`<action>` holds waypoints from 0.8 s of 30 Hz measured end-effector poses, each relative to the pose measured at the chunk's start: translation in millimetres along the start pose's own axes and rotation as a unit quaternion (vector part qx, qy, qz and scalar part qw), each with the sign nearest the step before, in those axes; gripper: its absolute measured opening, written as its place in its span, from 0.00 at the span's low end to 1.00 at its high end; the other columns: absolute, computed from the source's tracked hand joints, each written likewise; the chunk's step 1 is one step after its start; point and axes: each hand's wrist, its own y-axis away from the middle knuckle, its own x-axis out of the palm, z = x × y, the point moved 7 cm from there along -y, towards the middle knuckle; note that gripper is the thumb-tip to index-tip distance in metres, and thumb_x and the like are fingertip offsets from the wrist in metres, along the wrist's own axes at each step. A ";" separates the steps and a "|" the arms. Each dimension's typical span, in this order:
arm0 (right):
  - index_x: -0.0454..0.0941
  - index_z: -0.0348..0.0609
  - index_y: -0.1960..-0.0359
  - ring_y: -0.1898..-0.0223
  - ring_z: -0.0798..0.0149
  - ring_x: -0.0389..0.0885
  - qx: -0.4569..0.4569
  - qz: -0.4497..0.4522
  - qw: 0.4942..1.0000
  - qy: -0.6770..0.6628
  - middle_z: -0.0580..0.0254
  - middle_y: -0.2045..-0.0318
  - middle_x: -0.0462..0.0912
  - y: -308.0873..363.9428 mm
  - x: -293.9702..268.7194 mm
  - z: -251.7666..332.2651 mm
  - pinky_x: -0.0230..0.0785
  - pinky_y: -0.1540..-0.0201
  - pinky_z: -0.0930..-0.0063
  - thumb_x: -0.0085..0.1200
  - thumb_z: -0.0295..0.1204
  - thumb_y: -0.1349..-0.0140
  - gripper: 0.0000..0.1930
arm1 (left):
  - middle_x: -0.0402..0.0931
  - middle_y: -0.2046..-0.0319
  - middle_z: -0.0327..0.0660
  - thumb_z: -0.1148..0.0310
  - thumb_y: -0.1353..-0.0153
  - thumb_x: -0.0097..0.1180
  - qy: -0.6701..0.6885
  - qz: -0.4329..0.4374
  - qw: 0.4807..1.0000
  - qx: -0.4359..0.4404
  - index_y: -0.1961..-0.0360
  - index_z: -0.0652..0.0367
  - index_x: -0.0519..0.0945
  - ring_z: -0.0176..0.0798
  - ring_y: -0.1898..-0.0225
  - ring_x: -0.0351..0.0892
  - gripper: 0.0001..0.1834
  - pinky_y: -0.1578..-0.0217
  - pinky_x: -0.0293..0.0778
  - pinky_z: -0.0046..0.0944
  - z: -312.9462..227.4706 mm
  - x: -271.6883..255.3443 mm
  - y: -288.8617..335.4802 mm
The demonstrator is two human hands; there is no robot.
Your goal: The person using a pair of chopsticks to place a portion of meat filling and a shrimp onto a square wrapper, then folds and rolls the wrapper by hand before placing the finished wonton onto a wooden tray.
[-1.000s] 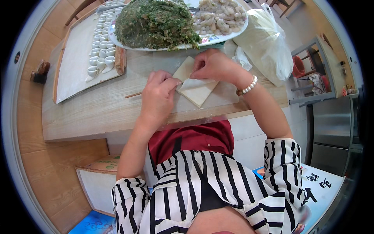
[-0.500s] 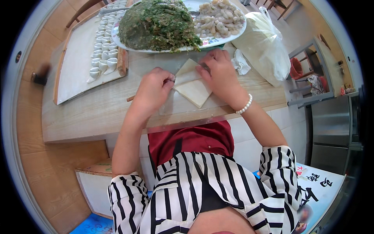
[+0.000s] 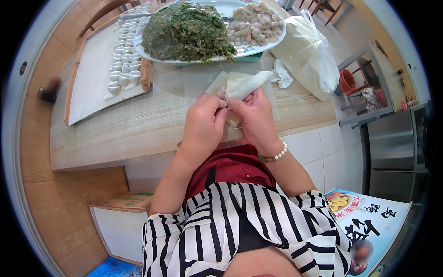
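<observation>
From the head camera, I look down on both my hands working together over the bench (image 3: 120,131). My right hand (image 3: 254,115) is closed around a white wrapper (image 3: 251,84), thumb on the near side and fingers curled beneath it. The wrapper is raised and folded over on itself, its far end slanting up to the right, toward a crumpled white tissue (image 3: 282,75). My left hand (image 3: 203,114) has its fingers drawn in, the tips meeting the right thumb at the wrapper's near end; whether they pinch it I cannot tell.

Under my hands is a stack of wrappers (image 3: 216,86), partly hidden, on a clear sheet (image 3: 191,77). A pearly bracelet (image 3: 275,154) circles my right wrist.

Beyond my hands is a large plate (image 3: 253,49), with a green-flecked mound of filling (image 3: 187,32) on its left and peeled shrimp (image 3: 256,25) on its right. To the left, a wood-edged tray (image 3: 94,76) carries rows of folded dumplings (image 3: 123,69) along its right side. To the right of the plate sits a tied plastic bag (image 3: 307,55).
</observation>
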 end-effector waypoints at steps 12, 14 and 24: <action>0.61 0.37 0.31 0.32 0.62 0.67 -0.004 0.153 0.988 0.003 0.57 0.33 0.68 34.3 30.6 -13.0 0.61 0.29 0.59 0.44 0.37 0.21 0.24 | 0.78 0.63 0.39 0.64 0.25 0.53 0.601 -0.108 0.746 -0.266 0.52 0.66 0.78 0.22 0.78 0.62 0.13 0.84 0.54 0.22 34.7 15.6 48.4; 0.64 0.36 0.34 0.37 0.63 0.72 0.025 0.099 0.992 -0.071 0.57 0.38 0.72 36.1 29.8 -10.2 0.64 0.32 0.63 0.43 0.37 0.20 0.21 | 0.77 0.65 0.39 0.65 0.26 0.55 0.638 -0.141 0.711 -0.260 0.53 0.65 0.78 0.22 0.79 0.61 0.12 0.85 0.54 0.23 36.9 17.4 41.4; 0.82 0.34 0.56 0.71 0.78 0.78 0.094 0.035 0.994 0.043 0.67 0.68 0.84 7.9 -2.3 0.1 0.73 0.66 0.85 0.62 0.29 0.31 0.09 | 0.73 0.72 0.36 0.68 0.28 0.59 0.557 -0.208 0.765 -0.248 0.58 0.66 0.79 0.24 0.79 0.61 0.09 0.86 0.53 0.25 45.0 -8.0 44.5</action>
